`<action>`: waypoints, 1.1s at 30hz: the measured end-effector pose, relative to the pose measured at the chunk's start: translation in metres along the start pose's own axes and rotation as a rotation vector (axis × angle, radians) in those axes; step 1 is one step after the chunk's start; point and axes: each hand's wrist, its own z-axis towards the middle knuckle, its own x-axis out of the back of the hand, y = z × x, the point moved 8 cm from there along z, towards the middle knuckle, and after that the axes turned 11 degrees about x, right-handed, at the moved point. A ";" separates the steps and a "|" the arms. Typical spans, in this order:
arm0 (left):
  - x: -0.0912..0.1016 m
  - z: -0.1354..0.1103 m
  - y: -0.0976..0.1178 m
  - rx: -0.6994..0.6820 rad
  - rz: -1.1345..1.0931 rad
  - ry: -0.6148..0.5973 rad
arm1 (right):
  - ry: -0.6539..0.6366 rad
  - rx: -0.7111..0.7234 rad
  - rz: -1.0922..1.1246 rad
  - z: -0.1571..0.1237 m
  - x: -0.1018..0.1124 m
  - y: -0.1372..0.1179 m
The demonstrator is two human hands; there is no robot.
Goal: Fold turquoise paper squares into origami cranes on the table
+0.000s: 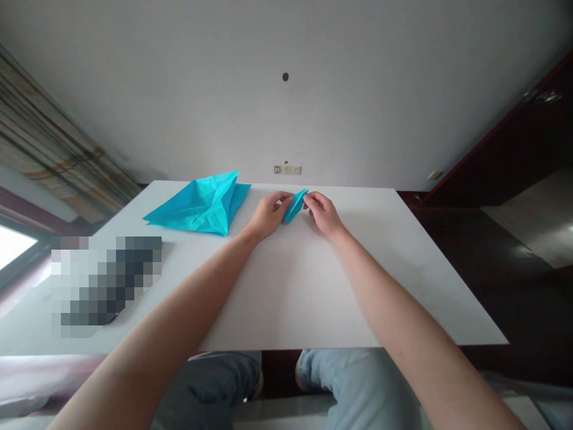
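A small piece of folded blue paper (295, 206) is held up over the far half of the white table. My left hand (269, 214) grips it from the left, thumb and fingers closed on its side. At its upper right corner, the thumb and fingertips of my right hand (323, 212) are pinched together; the exact contact there is too small to make out fully. To the left of my hands lies a larger sheet of creased blue paper (201, 206), partly folded, with points standing up from the table.
The white table (286, 298) ends just before the wall, which carries sockets (287, 170). A pixelated dark object (129, 269) lies on the table's left side. A curtain (54, 131) hangs at the left, and a dark red door (505, 131) stands at the right.
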 end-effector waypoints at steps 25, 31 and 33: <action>-0.002 -0.013 0.015 -0.257 0.206 0.041 | 0.134 -0.054 0.085 0.002 0.008 0.018; -0.005 -0.013 0.010 -0.123 0.081 -0.033 | 0.181 -0.090 0.080 0.000 0.015 0.021; -0.006 -0.012 0.008 -0.113 0.050 -0.043 | 0.172 -0.093 0.092 0.000 0.014 0.021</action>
